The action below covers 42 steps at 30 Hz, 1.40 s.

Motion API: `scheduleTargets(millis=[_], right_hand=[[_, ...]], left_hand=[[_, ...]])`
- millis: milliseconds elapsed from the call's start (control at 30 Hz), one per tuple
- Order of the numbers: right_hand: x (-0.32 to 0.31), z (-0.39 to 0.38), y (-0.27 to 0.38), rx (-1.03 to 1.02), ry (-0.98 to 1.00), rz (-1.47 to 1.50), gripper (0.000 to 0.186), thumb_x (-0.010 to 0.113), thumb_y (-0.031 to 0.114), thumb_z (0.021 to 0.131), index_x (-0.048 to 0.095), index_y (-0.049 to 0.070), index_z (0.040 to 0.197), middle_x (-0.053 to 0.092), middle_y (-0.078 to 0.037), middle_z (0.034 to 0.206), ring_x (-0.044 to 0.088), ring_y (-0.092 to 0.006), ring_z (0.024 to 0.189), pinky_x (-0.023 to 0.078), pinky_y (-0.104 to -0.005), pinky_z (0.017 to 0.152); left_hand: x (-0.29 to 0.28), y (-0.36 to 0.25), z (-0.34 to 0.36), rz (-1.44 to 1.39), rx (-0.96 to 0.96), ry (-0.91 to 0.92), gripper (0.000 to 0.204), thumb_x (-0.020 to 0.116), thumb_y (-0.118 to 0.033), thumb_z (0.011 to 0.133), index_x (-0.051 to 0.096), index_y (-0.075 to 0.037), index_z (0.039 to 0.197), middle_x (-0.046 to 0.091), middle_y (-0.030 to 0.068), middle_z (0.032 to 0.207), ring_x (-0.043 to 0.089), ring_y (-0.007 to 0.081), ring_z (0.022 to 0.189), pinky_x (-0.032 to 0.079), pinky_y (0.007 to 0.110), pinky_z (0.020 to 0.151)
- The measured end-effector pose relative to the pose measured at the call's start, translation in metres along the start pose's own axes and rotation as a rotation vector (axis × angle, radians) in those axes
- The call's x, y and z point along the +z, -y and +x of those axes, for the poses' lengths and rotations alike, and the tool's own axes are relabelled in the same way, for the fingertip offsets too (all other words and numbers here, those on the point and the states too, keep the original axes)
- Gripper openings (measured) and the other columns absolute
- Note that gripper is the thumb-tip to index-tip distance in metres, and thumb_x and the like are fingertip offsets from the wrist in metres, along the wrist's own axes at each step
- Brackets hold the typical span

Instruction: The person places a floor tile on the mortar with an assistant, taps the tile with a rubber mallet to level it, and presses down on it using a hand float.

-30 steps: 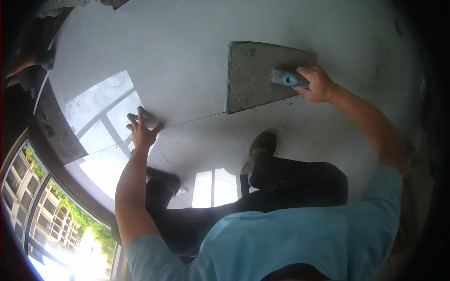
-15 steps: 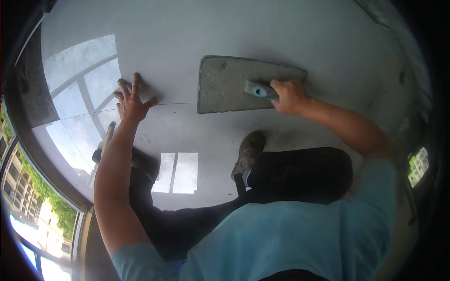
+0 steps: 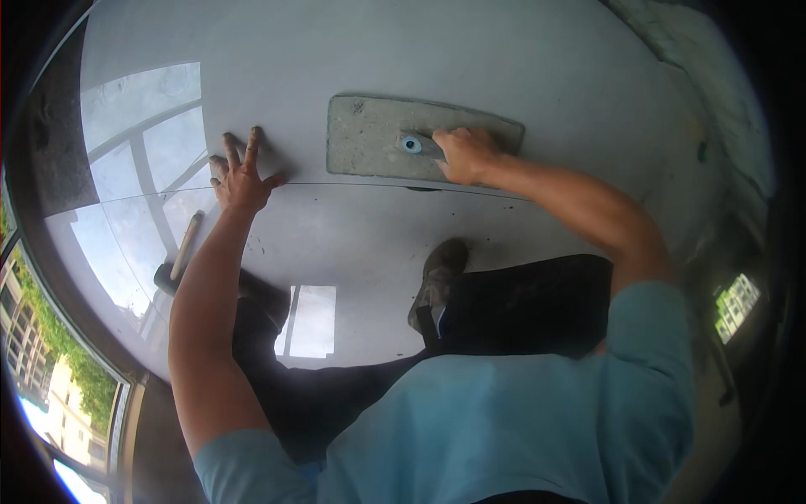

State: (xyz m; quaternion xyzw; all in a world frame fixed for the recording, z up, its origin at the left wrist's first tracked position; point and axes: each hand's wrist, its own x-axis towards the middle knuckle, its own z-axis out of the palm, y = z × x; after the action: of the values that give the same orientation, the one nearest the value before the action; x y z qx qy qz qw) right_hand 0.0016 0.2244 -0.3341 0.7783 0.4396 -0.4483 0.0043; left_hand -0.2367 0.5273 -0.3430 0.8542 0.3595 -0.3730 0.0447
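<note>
My right hand (image 3: 466,155) grips the blue-grey handle (image 3: 410,144) of a large, speckled grey rectangular float (image 3: 365,134), which lies on glossy light-grey floor tiles (image 3: 437,50) just beyond a thin seam. My left hand (image 3: 241,176) rests spread and open on the tile at that seam, left of the float, its fingertips grimy. Beside my left forearm lies a mallet with a pale wooden handle (image 3: 186,245) and a dark head (image 3: 165,280), partly hidden by the arm.
My bent legs (image 3: 520,302) and a boot (image 3: 445,260) are on the tiles below the seam. A dark unfinished strip (image 3: 54,126) borders the tiles at left, by a window (image 3: 59,370). A rough pale edge (image 3: 705,101) curves along the upper right.
My right hand has moved the float leftward, closer to my left hand. The left hand stays spread on the tile. The view has shifted, bringing the mallet into sight.
</note>
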Motion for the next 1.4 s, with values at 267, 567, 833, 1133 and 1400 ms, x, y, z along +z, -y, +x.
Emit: scheduleTargets(millis=[267,567,833,1133,1400], right_hand=[[-0.008,-0.036,-0.007,-0.082,-0.237,0.097,0.027,0.073,0.018,0.076,0.059,0.002,0.094,0.067,-0.022,0.080,0.066,-0.0418,0.082,0.053,-0.0500,0.072],[-0.010,-0.041,0.015,-0.220,-0.402,0.255,0.026,0.073,0.016,0.078,0.058,0.002,0.094,0.067,-0.021,0.079,0.066,-0.0424,0.079,0.053,-0.0497,0.071],[-0.009,0.041,0.089,-0.021,-0.048,-0.016,0.032,0.067,0.028,0.085,0.059,0.002,0.101,0.068,-0.024,0.091,0.065,-0.0432,0.092,0.052,-0.0517,0.080],[-0.019,0.054,0.103,0.043,-0.161,-0.108,0.027,0.070,0.022,0.081,0.058,0.001,0.094,0.068,-0.025,0.082,0.067,-0.0420,0.085,0.054,-0.0504,0.076],[-0.039,0.065,0.156,-0.343,-0.479,0.228,0.024,0.070,0.019,0.078,0.057,0.005,0.093,0.066,-0.021,0.076,0.066,-0.0427,0.074,0.052,-0.0515,0.068]], left_hand=[[-0.007,0.007,-0.003,-0.011,0.013,-0.050,0.099,0.078,-0.051,0.076,0.017,-0.042,0.154,0.006,0.0102,0.164,0.017,0.0478,0.145,0.030,0.062,0.112],[0.010,0.018,-0.003,-0.067,0.044,-0.107,0.100,0.077,-0.052,0.077,0.018,-0.033,0.156,0.011,0.0087,0.164,0.020,0.0477,0.145,0.022,0.054,0.118],[0.020,0.049,-0.004,-0.236,0.034,-0.142,0.109,0.084,-0.053,0.067,0.023,-0.029,0.154,0.015,0.0129,0.162,0.017,0.0469,0.145,0.023,0.057,0.116],[0.013,0.101,0.005,-0.378,-0.193,-0.074,0.111,0.085,-0.052,0.064,0.023,-0.035,0.154,0.007,0.0175,0.163,0.009,0.0490,0.147,0.018,0.059,0.117],[-0.002,0.127,0.005,-0.387,-0.237,-0.077,0.108,0.084,-0.056,0.063,0.025,-0.040,0.153,0.008,0.0178,0.163,0.012,0.0516,0.145,0.015,0.055,0.119]])
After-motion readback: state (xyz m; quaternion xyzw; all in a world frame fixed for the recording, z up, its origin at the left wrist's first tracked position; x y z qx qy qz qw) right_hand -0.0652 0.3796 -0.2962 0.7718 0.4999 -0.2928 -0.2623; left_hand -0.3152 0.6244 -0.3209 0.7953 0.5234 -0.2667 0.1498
